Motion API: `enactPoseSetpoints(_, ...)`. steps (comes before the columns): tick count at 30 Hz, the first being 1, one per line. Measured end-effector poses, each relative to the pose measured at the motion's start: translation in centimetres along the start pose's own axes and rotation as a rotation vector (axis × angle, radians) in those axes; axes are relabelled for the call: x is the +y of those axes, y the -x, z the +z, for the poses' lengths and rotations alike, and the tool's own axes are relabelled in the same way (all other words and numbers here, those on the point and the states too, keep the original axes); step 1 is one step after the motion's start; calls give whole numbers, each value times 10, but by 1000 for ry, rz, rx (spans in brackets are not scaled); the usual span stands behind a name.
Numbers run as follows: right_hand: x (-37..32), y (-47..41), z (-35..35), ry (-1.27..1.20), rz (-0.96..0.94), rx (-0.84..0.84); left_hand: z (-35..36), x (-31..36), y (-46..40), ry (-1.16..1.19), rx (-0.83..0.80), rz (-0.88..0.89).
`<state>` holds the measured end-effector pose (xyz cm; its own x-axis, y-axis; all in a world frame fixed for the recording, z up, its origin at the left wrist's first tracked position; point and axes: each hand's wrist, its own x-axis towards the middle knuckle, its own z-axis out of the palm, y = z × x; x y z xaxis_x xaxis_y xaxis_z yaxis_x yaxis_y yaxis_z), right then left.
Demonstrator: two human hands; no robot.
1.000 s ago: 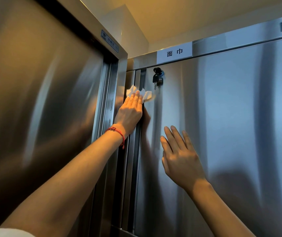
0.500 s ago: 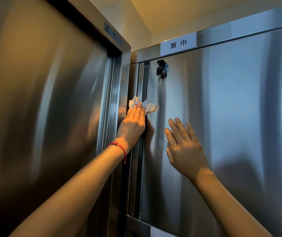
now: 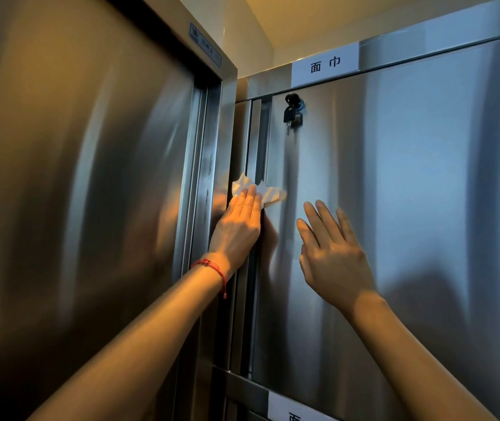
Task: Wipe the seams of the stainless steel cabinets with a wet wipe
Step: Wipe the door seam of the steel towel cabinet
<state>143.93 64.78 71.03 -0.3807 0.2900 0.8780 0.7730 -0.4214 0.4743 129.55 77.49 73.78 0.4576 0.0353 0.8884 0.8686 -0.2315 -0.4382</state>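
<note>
A large stainless steel door (image 3: 75,192) fills the left half of the view, framed by a steel jamb with a small blue-and-white plate (image 3: 205,41) near its top right corner. To its right a stainless steel cabinet door (image 3: 409,192) takes up the rest of the view, topped by a horizontal steel rail. Between the two, the vertical seam (image 3: 256,141) is seen along the left edge of the cabinet door, running from the upper rail down to a lower crossbar.

The left forearm is stretched up from the bottom left corner, and the left hand (image 3: 238,227) is laid flat over the seam about halfway up the door's left edge, fingers pressed together and extended. The white wet wipe (image 3: 268,191) is held crumpled under those fingertips against the steel, its edges sticking out above and to the right of them. The right hand (image 3: 332,258) is placed flat on the cabinet door just beside the left hand, fingers straight and slightly spread, nothing held in it.

A white label (image 3: 324,64) with two printed characters is fixed on the upper rail, and part of a second label (image 3: 295,410) is seen on the crossbar at the bottom edge. A black key (image 3: 290,110) is hung from the lock near the door's upper left corner. A red string bracelet (image 3: 212,268) is worn on the left wrist.
</note>
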Motion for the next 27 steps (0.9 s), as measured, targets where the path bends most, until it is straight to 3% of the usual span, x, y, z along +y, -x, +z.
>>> enactPoseSetpoints(2,-1,0,-1,-4,3,-1,0,1,4,-9,-2,0)
enactPoseSetpoints(6,-1,-1,0,5,1,1,-3,-2,1,-91,148,-9)
enactPoseSetpoints(12,0,0,1,-1,5,8,-1,5,13,-157,105,-13)
enactPoseSetpoints(27,0,-1,-1,-19,7,-4,-2,2,19,-138,182,32)
